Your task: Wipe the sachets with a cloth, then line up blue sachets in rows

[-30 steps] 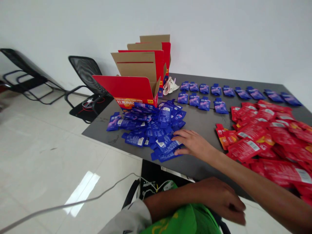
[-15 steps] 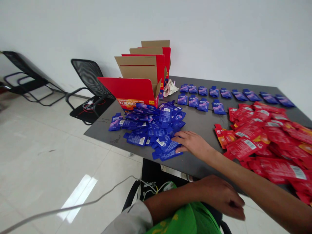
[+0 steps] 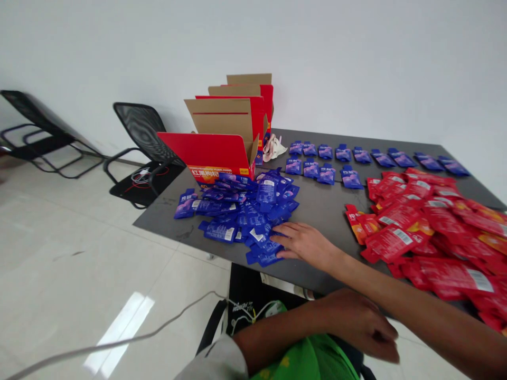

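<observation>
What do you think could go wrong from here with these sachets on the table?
The right hand rests on the near side of the heap of blue sachets, close to the front edge of the table, so a careless sweep might push some off. The right forearm passes close to the red sachets, so it might brush them out of place or towards the table's edge.

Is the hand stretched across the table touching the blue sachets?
Touching: the head view shows the right hand with its fingers resting on the near edge of the pile of blue sachets.
</observation>
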A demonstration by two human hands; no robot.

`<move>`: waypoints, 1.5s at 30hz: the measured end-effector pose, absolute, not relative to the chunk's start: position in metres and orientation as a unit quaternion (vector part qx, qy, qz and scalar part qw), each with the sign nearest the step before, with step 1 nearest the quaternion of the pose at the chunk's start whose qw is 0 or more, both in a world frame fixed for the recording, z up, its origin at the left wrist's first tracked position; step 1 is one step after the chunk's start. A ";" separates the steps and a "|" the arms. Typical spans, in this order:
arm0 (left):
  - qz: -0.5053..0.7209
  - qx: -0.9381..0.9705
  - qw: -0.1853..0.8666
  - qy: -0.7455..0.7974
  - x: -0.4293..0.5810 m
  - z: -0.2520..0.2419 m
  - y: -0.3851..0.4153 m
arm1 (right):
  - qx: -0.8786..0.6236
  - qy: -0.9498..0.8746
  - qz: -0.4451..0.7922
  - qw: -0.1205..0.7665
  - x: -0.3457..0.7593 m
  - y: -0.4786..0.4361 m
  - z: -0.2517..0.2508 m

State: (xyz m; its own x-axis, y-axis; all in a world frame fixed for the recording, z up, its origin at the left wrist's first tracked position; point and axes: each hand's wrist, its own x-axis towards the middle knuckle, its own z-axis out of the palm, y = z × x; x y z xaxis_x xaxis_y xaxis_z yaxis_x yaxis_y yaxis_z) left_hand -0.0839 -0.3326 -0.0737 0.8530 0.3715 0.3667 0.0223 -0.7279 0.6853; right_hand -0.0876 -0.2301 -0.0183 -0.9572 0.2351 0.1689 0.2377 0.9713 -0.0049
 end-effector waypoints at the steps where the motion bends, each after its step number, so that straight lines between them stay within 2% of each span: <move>1: 0.251 0.897 0.347 0.106 -0.084 -0.075 -0.332 | -0.131 -0.988 -0.008 0.083 -0.087 -0.231 -0.018; 9: 0.238 0.896 0.352 0.131 -0.082 -0.080 -0.334 | -0.144 -0.988 -0.008 0.046 -0.088 -0.225 -0.013; 17: 0.220 0.906 0.325 0.160 -0.087 -0.068 -0.338 | -0.058 -0.995 -0.034 0.076 -0.073 -0.218 -0.021; 22: 0.211 0.910 0.320 0.160 -0.086 -0.068 -0.338 | -0.071 -0.992 -0.078 0.073 -0.069 -0.222 -0.014; 26: 0.223 0.914 0.303 0.155 -0.082 -0.080 -0.339 | -0.105 -0.989 -0.067 0.083 -0.063 -0.221 -0.006; 32: 0.238 0.916 0.282 0.160 -0.079 -0.096 -0.340 | -0.216 -0.967 0.022 0.131 -0.039 -0.213 0.016; 36: 0.212 0.918 0.293 0.166 -0.078 -0.098 -0.340 | -0.292 -0.926 0.109 0.213 -0.006 -0.199 0.040; 40: 0.232 0.908 0.315 0.151 -0.078 -0.097 -0.340 | -0.406 -0.832 0.207 0.317 0.040 -0.162 0.059; 45: 0.188 0.891 0.386 0.149 -0.082 -0.077 -0.334 | -0.533 -0.665 0.359 0.380 0.098 -0.095 0.061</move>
State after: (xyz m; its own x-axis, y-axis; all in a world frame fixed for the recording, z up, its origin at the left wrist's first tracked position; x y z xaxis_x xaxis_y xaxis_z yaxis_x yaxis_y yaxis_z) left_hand -0.0819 -0.3338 -0.0771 0.8851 0.4102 0.2199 0.1197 -0.6572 0.7441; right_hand 0.0982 -0.0955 0.0614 -0.1427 0.9823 0.1215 0.4367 0.1727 -0.8829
